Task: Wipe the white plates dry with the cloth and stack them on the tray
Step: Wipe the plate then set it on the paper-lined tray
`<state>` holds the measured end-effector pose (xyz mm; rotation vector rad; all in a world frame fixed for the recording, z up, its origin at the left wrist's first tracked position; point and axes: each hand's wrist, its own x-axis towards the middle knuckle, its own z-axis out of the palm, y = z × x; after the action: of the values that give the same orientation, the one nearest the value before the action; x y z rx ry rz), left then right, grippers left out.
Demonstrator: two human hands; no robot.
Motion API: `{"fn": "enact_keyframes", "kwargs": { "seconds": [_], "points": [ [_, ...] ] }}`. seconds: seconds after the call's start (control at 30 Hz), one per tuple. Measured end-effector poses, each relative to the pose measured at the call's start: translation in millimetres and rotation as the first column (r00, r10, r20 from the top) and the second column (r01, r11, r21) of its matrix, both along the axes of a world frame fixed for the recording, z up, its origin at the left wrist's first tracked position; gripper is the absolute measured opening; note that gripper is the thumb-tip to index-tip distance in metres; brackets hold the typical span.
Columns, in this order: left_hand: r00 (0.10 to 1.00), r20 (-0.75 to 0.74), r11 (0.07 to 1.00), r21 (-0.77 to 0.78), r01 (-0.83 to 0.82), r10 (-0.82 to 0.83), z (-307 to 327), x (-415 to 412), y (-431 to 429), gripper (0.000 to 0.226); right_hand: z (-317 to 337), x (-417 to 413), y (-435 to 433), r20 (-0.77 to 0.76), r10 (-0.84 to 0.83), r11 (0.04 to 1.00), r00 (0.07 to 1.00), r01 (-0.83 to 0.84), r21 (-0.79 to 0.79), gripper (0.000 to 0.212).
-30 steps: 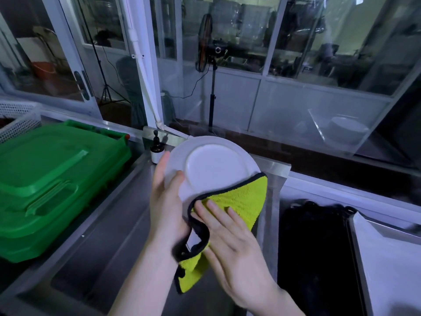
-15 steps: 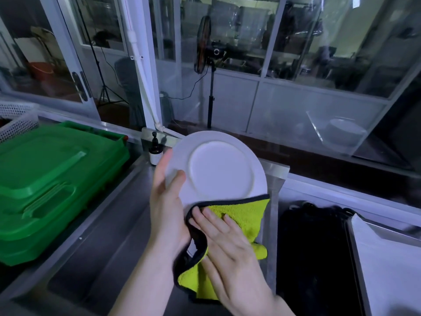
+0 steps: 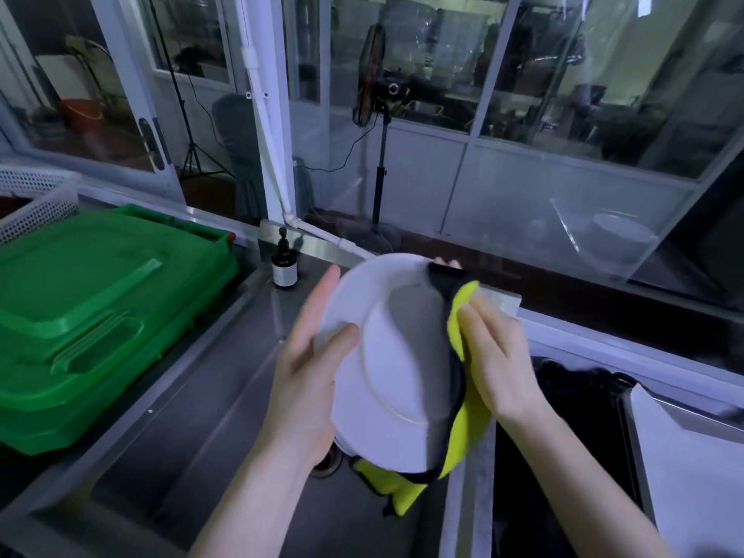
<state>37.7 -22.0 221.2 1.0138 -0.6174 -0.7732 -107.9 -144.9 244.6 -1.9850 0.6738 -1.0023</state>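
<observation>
I hold a round white plate (image 3: 396,356) tilted above the steel sink. My left hand (image 3: 306,368) grips its left rim, with the thumb on the face and the fingers behind. A yellow-green cloth (image 3: 463,432) with a black border wraps the plate's right edge and hangs down below it. My right hand (image 3: 497,356) clamps the cloth onto that edge, and its fingertips show behind the top of the rim. A pale metal tray (image 3: 692,469) lies at the right edge of the view; nothing on it is visible.
A green plastic crate lid (image 3: 92,308) fills the left side, with a white perforated basket (image 3: 32,203) behind it. A small brown pump bottle (image 3: 285,267) stands on the counter's back ledge. The sink basin (image 3: 193,449) lies below my hands, and a dark compartment (image 3: 563,416) lies to their right.
The plate has turned and tilted, its face now angled to the right. My right hand slid the cloth from the lower rim up along the right edge. The left hand kept its grip.
</observation>
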Motion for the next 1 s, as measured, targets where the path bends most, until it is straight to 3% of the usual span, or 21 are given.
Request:
{"fn": "enact_keyframes", "kwargs": {
  "seconds": [0.1,0.2,0.27,0.47,0.57,0.67,0.77,0.87,1.0],
  "points": [
    [0.998,-0.055,1.0,0.013,0.005,-0.004,-7,4,-7,0.065,5,24,14,-0.278,0.213,0.902,0.937,-0.298,-0.313,0.03],
    [0.995,-0.103,0.998,0.055,-0.007,0.013,-13,10,-8,0.06,-5,38,21,-0.408,0.313,0.818,0.858,-0.461,-0.343,0.031],
    [0.997,-0.07,0.996,0.093,-0.01,0.016,-19,16,-7,0.061,-7,40,13,-0.382,0.298,0.852,0.875,-0.424,-0.306,0.028],
    [0.983,-0.157,0.989,0.124,-0.078,0.097,-25,46,-5,0.057,-33,26,-3,-0.182,0.023,0.992,0.983,-0.046,-0.121,0.033],
    [0.97,-0.2,0.983,0.146,-0.11,0.138,-33,62,-8,0.051,-63,22,30,-0.202,0.018,0.962,0.979,-0.072,-0.262,0.021],
    [0.972,-0.189,0.975,0.196,-0.103,0.141,-44,69,-17,0.053,-81,51,52,-0.292,0.066,0.91,0.954,-0.178,-0.374,0.037],
    [0.973,-0.202,0.98,0.187,-0.072,0.111,-54,74,-27,0.053,-78,89,36,-0.354,-0.003,0.931,0.935,-0.126,-0.341,0.043],
    [0.964,-0.212,0.968,0.226,-0.111,0.16,-63,93,-36,0.048,-82,109,4,-0.392,-0.1,0.97,0.914,0.001,-0.244,0.033],
    [0.941,-0.221,0.942,0.276,-0.193,0.257,-77,123,-44,0.046,-112,93,15,-0.312,-0.044,0.996,0.949,0.017,-0.087,0.026]
  ]
}}
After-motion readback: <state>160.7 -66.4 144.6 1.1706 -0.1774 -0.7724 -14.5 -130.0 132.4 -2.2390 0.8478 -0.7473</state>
